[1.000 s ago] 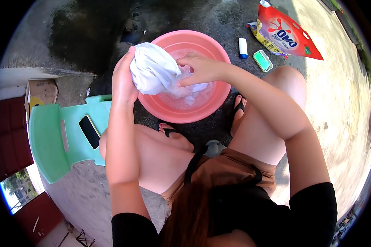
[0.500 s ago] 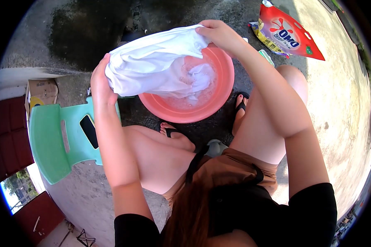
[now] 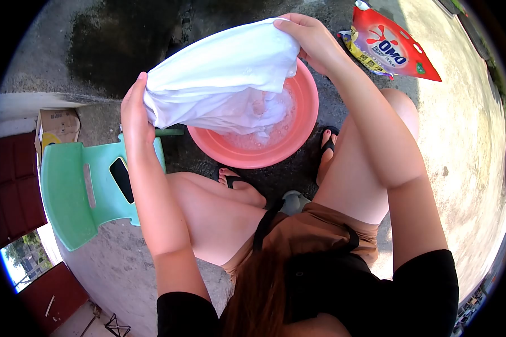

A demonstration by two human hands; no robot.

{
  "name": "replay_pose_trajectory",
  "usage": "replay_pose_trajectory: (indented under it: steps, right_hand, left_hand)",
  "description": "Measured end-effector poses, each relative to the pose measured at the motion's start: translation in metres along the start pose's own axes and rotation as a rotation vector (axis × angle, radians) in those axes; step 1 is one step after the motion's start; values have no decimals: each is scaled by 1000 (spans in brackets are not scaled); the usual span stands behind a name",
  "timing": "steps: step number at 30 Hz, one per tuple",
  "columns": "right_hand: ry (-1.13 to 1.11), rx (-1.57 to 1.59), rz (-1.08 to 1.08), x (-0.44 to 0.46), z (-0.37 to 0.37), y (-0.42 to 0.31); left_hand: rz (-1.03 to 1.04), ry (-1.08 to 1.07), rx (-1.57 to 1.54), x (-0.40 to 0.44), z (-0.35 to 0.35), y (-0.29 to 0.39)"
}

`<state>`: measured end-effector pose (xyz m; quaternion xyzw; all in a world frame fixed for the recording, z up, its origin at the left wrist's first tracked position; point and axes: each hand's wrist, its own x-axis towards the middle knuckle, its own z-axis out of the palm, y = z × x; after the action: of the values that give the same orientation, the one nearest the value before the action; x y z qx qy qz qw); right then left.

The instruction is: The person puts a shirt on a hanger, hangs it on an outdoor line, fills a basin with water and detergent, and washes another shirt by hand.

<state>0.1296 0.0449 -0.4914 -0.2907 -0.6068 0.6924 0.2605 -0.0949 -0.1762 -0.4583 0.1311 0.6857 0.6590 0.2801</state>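
A wet white garment point(image 3: 219, 64) is stretched between my two hands above a pink basin point(image 3: 289, 149). My left hand point(image 3: 136, 112) is closed on its left end, the thumb on top. At the upper right, my right hand point(image 3: 309, 39) pinches the other end of the cloth. The garment's lower part hangs into soapy water point(image 3: 250, 139) with suds in the basin. Whether it is a shirt or some other piece of clothing I cannot tell.
A green plastic chair point(image 3: 67, 191) with a phone point(image 3: 121, 180) on its seat stands at my left. A red OMO detergent bag point(image 3: 393, 50) lies on the concrete at upper right. A cardboard box point(image 3: 60, 124) is behind the chair. My feet in black flip-flops flank the basin's near side.
My right hand has risen and moved slightly right, my left hand slightly left. The garment is now spread wider and flatter, its upper edge higher.
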Motion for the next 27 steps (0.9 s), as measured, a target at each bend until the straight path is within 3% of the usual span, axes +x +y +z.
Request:
replay_pose_trajectory:
  steps: [9, 12, 16, 20, 22, 24, 26, 27]
  right_hand:
    - [-77, 33, -26, -4, 0, -5]
    - [-85, -108, -15, -5, 5, -4]
    - [-181, 6, 132, -16, 16, -5]
    - [-327, -252, 101, -28, 36, 15]
    - [-357, -617, -183, -39, 47, 45]
    - [-437, -868, -243, -43, 50, 49]
    - [-580, -1002, -72, -40, 49, 48]
    - [-530, -987, -78, -38, 48, 47]
  left_hand:
    - [-10, -4, -127, 7, -1, -7]
    - [-10, -24, -134, 7, 2, -11]
    - [-32, -81, -169, 2, 8, -11]
    - [-65, -147, -228, 0, 10, -15]
    - [-58, -207, -230, -5, 14, -14]
    - [-56, -275, -197, -9, 15, -14]
    - [-51, -312, -177, -9, 16, -14]
    - [-46, -316, -173, -9, 16, -15]
